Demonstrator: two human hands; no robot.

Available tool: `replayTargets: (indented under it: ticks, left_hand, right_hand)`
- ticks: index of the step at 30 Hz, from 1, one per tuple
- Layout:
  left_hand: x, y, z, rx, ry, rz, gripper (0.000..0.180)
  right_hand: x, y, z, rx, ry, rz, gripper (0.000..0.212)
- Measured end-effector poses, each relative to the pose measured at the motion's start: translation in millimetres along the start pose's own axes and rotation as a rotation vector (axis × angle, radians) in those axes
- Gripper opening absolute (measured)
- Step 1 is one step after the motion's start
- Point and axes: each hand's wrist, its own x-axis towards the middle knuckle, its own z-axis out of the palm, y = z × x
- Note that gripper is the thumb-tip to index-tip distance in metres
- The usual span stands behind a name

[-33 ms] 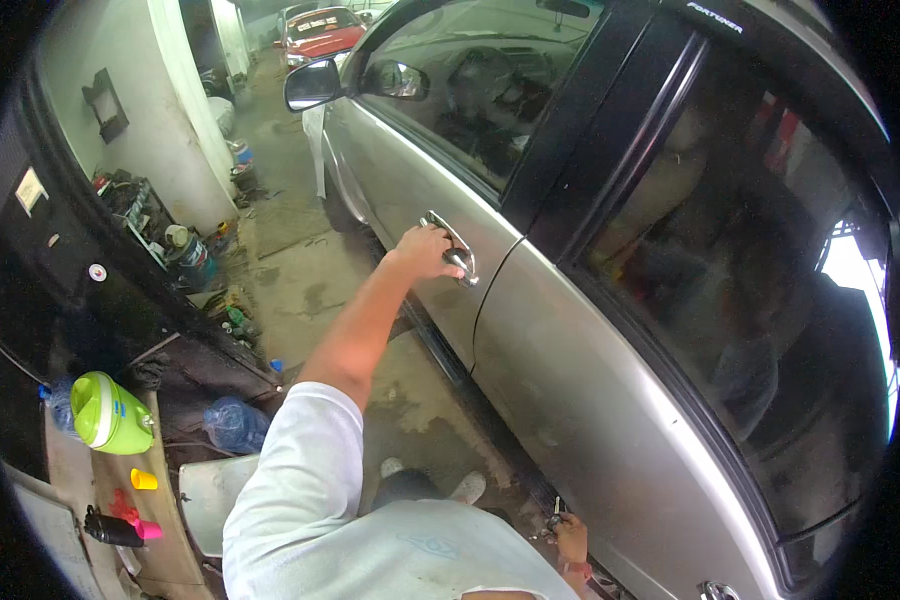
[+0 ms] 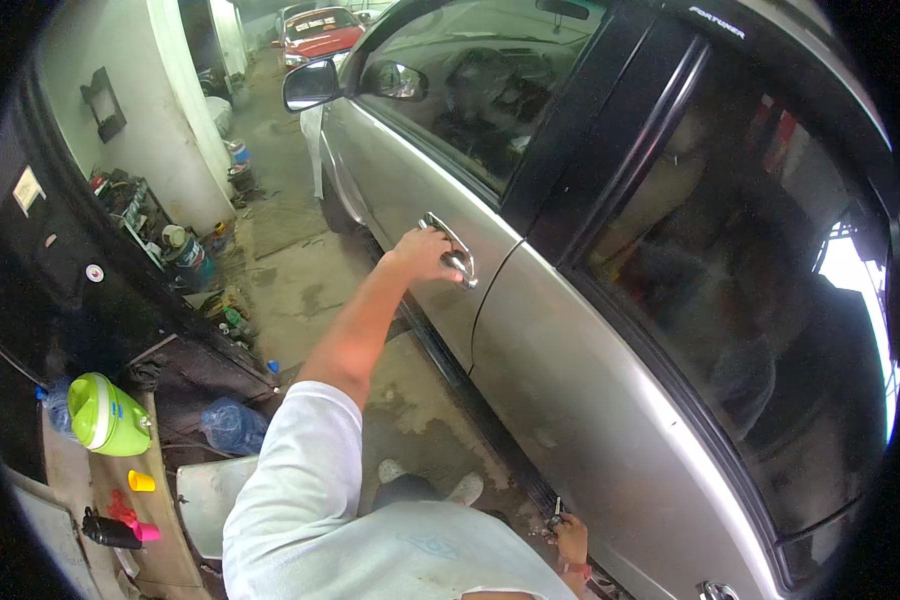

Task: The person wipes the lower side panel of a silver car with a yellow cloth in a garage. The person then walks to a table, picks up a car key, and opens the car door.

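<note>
A silver car (image 2: 610, 420) fills the right side, its front door (image 2: 410, 185) closed. My left arm reaches forward to that door, and my left hand (image 2: 422, 254) is curled over its chrome door handle (image 2: 464, 262). The fingertips are partly hidden behind the handle. Low down, close to the rear door's lower side, my right hand (image 2: 572, 540) grips what looks like a car key (image 2: 558, 508) with a dark head, pointing forward. A red band (image 2: 576, 568) circles the right wrist.
The side mirror (image 2: 311, 84) juts out ahead, and a black side step (image 2: 470, 395) runs beneath the doors. On the left, a bench (image 2: 160, 520) bears a green water jug (image 2: 108, 415) and cups. Clutter lines the wall; a red car (image 2: 320, 35) stands farther off.
</note>
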Motion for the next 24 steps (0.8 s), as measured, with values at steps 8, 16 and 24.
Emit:
replayTargets:
  ticks: [8, 16, 24]
  left_hand:
    - [-3.6, 1.2, 26.3, -0.17, 0.139, 0.034, 0.082]
    - [-112.6, -48.7, -1.6, -0.285, 0.151, 0.178, 0.075]
    - [-284.5, -136.0, -21.8, 0.01, 0.057, 0.013, 0.112]
  right_hand:
    - [-16.3, -147.9, 66.6, 0.33, 0.045, 0.5, 0.032]
    - [42.3, 10.3, 129.3, -0.257, 0.024, -0.126, 0.035]
    - [84.1, -206.0, 231.2, 0.315, 0.033, -0.008, 0.032]
